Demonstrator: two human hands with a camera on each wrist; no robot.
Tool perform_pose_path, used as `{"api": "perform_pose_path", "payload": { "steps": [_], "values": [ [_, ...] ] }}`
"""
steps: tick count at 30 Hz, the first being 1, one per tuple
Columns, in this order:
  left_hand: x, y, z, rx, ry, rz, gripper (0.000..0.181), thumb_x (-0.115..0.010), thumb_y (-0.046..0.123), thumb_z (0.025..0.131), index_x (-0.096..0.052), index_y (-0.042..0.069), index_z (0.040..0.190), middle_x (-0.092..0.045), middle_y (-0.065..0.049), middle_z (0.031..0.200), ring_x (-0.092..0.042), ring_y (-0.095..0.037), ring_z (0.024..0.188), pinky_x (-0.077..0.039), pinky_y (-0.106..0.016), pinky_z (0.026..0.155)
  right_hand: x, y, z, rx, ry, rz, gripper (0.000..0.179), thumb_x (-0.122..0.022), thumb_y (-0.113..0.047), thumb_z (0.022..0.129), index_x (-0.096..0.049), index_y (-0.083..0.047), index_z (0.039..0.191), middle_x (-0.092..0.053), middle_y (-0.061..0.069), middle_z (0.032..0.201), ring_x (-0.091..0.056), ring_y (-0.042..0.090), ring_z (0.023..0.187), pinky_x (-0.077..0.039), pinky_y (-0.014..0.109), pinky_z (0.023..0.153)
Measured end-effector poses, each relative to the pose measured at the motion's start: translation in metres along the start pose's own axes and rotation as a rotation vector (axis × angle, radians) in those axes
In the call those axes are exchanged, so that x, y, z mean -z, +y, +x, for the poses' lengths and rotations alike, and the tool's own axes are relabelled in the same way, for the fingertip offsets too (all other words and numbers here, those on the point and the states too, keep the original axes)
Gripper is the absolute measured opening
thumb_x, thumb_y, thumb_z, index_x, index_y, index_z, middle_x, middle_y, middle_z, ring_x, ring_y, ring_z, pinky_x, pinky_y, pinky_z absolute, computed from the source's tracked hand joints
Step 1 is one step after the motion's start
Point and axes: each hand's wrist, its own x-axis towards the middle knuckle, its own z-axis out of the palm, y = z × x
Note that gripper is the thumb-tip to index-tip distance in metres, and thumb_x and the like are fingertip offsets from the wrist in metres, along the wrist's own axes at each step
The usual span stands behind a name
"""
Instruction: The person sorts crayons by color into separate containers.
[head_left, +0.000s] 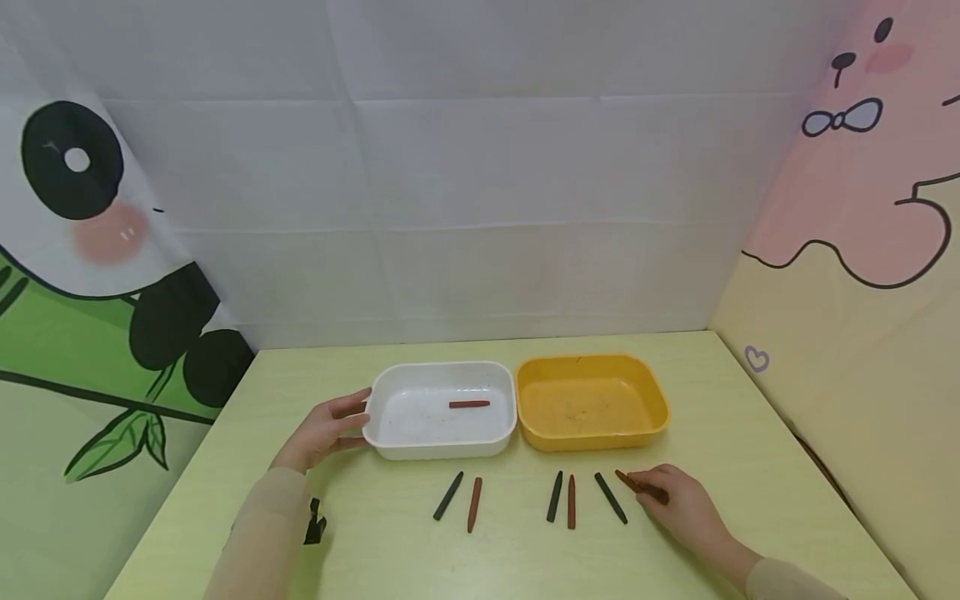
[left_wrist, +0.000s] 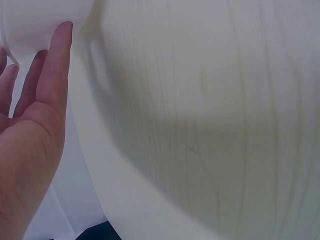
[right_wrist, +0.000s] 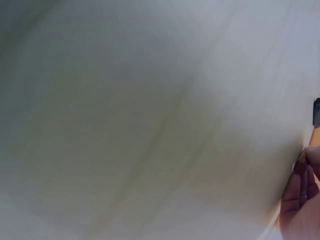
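Note:
My left hand (head_left: 324, 431) touches the left end of a white plastic tray (head_left: 382, 433) with fairly straight fingers. In the left wrist view, the fingertips (left_wrist: 63, 37) rest against the tray's side. One reddish-brown crayon (head_left: 469, 404) lies inside that tray. At the right of the table, my right hand (head_left: 678, 504) pinches another reddish-brown crayon (head_left: 627, 480) between thumb and fingers, its tip pointing up and left. Just left of this hand lies a dark crayon (head_left: 611, 498). The right wrist view catches only part of the hand (right_wrist: 302, 200) at its edge.
A yellow tray (head_left: 592, 442) stands against the white one's right side. In front of the trays lie a dark crayon (head_left: 448, 496) and a reddish one (head_left: 475, 505), then another dark (head_left: 555, 497) and reddish (head_left: 572, 502) pair. A small black object (head_left: 315, 522) is beside the left forearm.

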Motion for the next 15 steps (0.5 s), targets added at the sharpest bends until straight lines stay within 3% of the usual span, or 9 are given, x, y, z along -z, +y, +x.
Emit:
{"api": "perform_pose_path", "payload": {
  "steps": [6, 11, 15],
  "values": [
    [-0.0005, -0.0003, 0.0005, -0.001, 0.0, 0.004, 0.063, -0.063, 0.013, 0.099, -0.033, 0.007, 0.154, -0.031, -0.027, 0.154, -0.058, -0.025, 0.116, -0.053, -0.047, 0.093, 0.0004, 0.0009, 0.0003, 0.007, 0.024, -0.011, 0.03, -0.083, 0.002, 0.074, -0.078, -0.013, 0.099, -0.067, -0.01, 0.09, -0.062, 0.011, 0.081, -0.056, 0.03, 0.07],
    [-0.0009, -0.0006, 0.0004, -0.001, 0.0, 0.001, 0.063, -0.062, 0.012, 0.099, -0.033, 0.007, 0.154, -0.032, -0.028, 0.153, -0.058, -0.025, 0.116, -0.052, -0.048, 0.095, 0.0032, 0.0018, 0.0031, -0.013, 0.04, 0.036, 0.031, -0.083, 0.003, 0.074, -0.079, -0.013, 0.1, -0.068, -0.008, 0.09, -0.058, 0.005, 0.076, -0.053, 0.024, 0.065],
    [-0.0011, -0.0009, 0.0013, -0.001, 0.004, 0.008, 0.063, -0.063, 0.013, 0.099, -0.033, 0.008, 0.154, -0.033, -0.028, 0.153, -0.057, -0.026, 0.117, -0.052, -0.049, 0.095, 0.0058, 0.0017, 0.0051, 0.021, 0.074, 0.057, 0.031, -0.083, 0.005, 0.073, -0.079, -0.012, 0.099, -0.067, -0.008, 0.089, -0.054, 0.001, 0.072, -0.051, 0.022, 0.06]
  ]
}}
